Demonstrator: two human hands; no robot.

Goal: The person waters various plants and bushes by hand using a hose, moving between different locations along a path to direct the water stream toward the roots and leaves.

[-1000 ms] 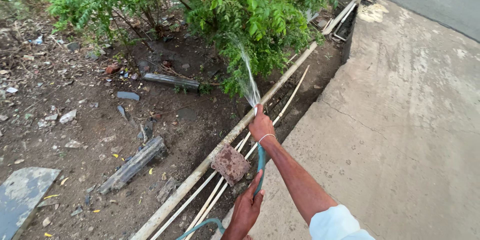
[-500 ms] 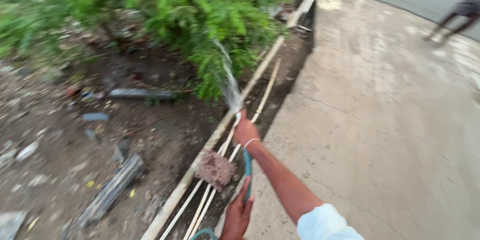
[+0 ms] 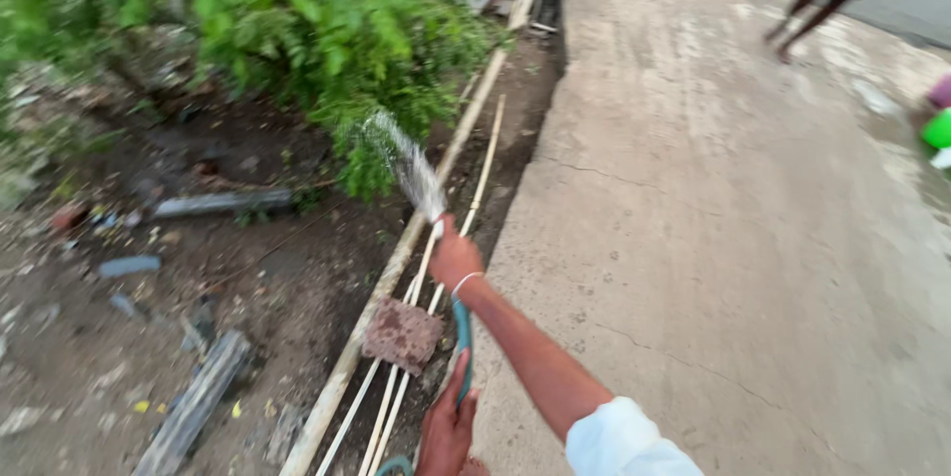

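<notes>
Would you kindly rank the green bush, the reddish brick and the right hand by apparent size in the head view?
1. Green bush, by far the largest, spreading across the upper left.
2. Reddish brick and right hand look about alike; the brick seems slightly bigger, but it lies nearer the camera, so I would not rank them.

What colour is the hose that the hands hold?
The hose is teal green, seen best in the head view.

Our right hand [image 3: 454, 256] grips the end of the green hose [image 3: 462, 337], and water [image 3: 404, 167] sprays up and left into the leafy bush [image 3: 327, 30]. Our left hand [image 3: 448, 426] holds the hose nearer, beside a reddish brick [image 3: 401, 333] lying on pale pipes [image 3: 436, 189]. The concrete slab [image 3: 733, 238] lies right.
</notes>
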